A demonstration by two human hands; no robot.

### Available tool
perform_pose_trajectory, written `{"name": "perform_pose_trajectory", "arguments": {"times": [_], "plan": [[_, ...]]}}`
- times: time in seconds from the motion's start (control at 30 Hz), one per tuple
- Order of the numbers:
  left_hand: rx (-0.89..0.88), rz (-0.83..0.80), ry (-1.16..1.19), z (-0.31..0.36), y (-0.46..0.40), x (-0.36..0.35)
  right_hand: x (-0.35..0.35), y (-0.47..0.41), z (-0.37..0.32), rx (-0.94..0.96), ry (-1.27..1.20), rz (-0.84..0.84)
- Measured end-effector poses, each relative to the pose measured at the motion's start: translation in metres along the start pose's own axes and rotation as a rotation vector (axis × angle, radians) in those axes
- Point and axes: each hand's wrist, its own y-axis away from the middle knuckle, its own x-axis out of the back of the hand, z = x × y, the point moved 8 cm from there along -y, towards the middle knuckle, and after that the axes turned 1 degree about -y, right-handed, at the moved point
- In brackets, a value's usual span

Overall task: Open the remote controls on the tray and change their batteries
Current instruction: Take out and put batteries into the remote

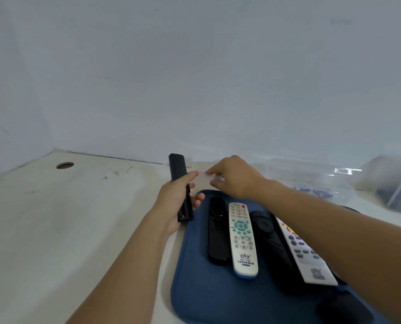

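Fingers (190, 177) of the left hand (176, 197) gripping a black remote (179, 183) above the counter (77, 218), right hand (232, 178) pinching something tiny beside it, four remotes lying on the blue tray (206, 298).

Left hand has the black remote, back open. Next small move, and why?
Probably fetch a fresh battery. The left hand grips the black remote with its compartment open and seemingly empty; the right hand hovers beside it, apparently holding nothing. Batteries lie in the clear box behind the tray.
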Motion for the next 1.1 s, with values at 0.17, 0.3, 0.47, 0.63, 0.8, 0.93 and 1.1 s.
{"name": "perform_pose_trajectory", "arguments": {"times": [0.17, 0.3, 0.47, 0.63, 0.8, 0.93, 1.1], "plan": [[-0.02, -0.02, -0.029, 0.002, -0.001, -0.005, -0.002, 0.005, -0.012, 0.077, 0.018, -0.064], [0.006, -0.008, -0.101, 0.0, -0.002, -0.002, -0.004, -0.003, -0.003, -0.047, -0.09, -0.075], [-0.005, 0.0, -0.12, 0.0, -0.001, -0.002, 0.003, -0.017, 0.026, -0.413, -0.593, 0.1], [-0.004, -0.013, -0.098, 0.001, -0.001, -0.004, -0.015, -0.025, 0.006, -0.477, -0.757, -0.076], [-0.03, -0.001, -0.128, 0.002, -0.006, -0.002, -0.013, -0.012, -0.013, -0.351, -0.735, -0.198], [-0.059, -0.008, -0.11, 0.004, -0.004, -0.004, 0.015, 0.012, -0.005, -0.285, -0.645, -0.127], [-0.205, 0.078, 0.007, 0.02, 0.007, -0.004, 0.081, 0.071, 0.054, -0.405, -0.387, 0.074]]}}
